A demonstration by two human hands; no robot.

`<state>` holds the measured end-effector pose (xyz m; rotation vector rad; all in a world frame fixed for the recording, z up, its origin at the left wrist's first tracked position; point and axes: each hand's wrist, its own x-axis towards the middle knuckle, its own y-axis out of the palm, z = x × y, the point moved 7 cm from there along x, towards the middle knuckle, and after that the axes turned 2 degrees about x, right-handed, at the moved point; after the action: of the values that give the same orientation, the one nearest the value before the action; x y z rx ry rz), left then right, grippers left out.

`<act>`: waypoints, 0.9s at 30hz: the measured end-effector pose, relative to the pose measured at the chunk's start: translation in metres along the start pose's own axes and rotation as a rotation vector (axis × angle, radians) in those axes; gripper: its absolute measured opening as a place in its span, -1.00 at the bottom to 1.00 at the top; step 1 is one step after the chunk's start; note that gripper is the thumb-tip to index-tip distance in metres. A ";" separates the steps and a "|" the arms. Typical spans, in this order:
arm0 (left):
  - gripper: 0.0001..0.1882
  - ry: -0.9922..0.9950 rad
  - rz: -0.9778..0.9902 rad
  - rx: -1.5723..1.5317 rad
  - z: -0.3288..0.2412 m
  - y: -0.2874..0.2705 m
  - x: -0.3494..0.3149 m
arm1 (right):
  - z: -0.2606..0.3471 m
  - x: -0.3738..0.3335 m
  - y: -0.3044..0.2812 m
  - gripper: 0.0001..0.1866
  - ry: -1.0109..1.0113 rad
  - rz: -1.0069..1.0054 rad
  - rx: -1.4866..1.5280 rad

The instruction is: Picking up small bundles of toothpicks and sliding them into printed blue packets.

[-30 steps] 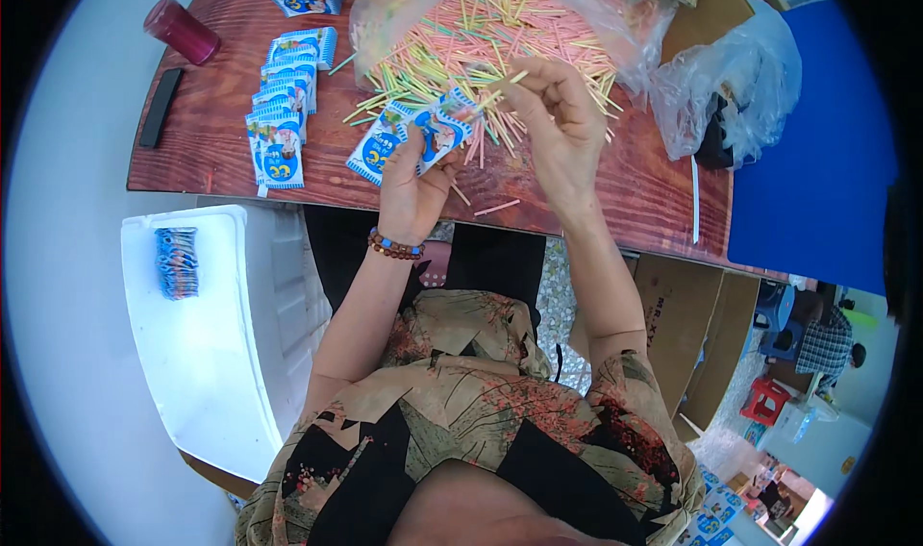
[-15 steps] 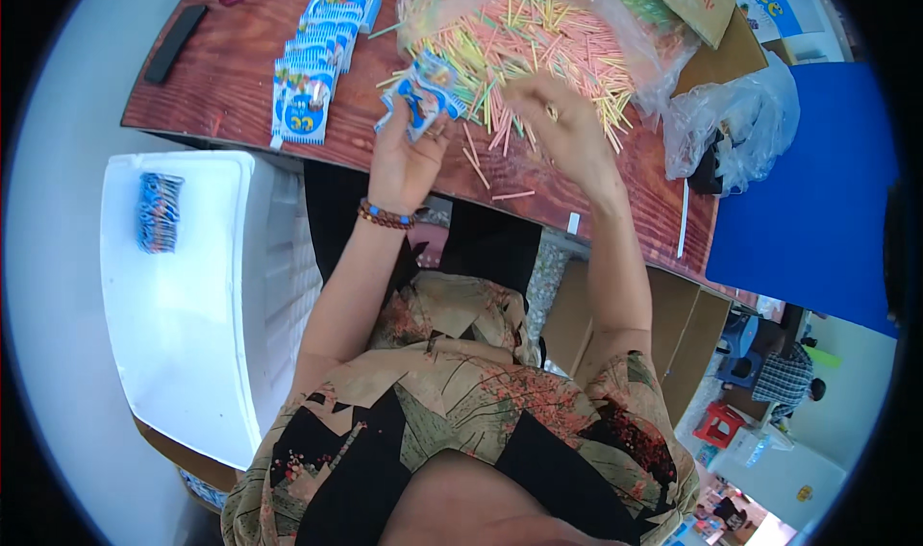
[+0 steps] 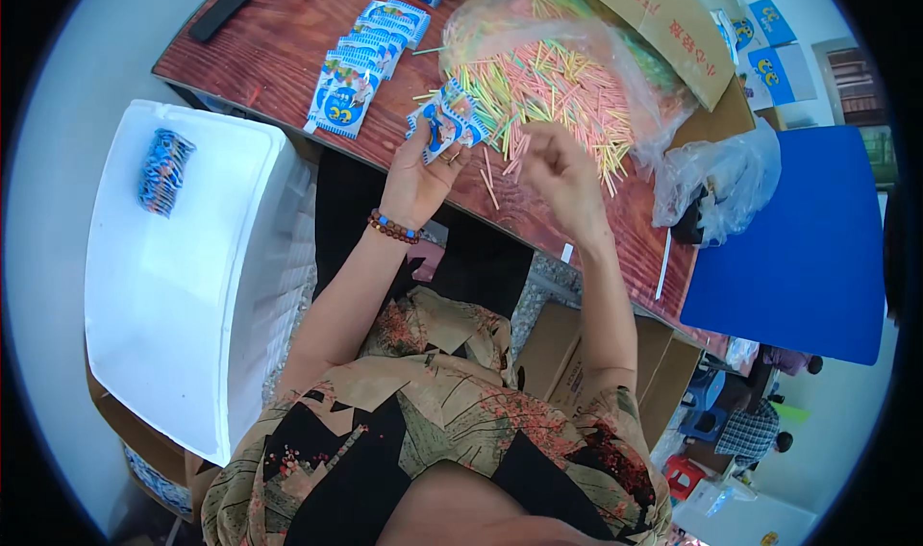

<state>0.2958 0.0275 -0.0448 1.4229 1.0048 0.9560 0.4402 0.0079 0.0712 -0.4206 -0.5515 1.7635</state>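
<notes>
My left hand [image 3: 418,179] is closed on a blue-and-white packet [image 3: 450,121], held tilted above the near edge of the table. To its right, my right hand [image 3: 569,176] has its fingers curled together at the near side of a heap of short pastel sticks [image 3: 567,89], pink, yellow and green. Pink sticks show by its fingertips, but whether it grips one is hard to make out. Overlapping packets like the held one lie in a row [image 3: 358,70] left of the heap.
The heap spills from a clear plastic bag [image 3: 481,29] beside an open cardboard box [image 3: 663,27]. A crumpled clear bag [image 3: 726,176] sits near a blue panel [image 3: 798,248] at right. A white bin [image 3: 173,286] with one packet [image 3: 165,173] on it stands left. People sit farther off.
The view has turned slightly, shifting the whole scene. My right hand has come lower and its fingers are more curled beside the sticks. My left hand keeps hold of the packet.
</notes>
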 end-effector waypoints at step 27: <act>-0.81 0.434 -0.161 0.195 -0.084 0.013 -0.041 | 0.074 0.079 0.099 -0.80 -0.096 0.108 0.494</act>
<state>0.2043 0.0140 -0.0262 1.2928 1.5456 1.0943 0.3004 0.0531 0.0763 -0.0193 -0.1461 1.9550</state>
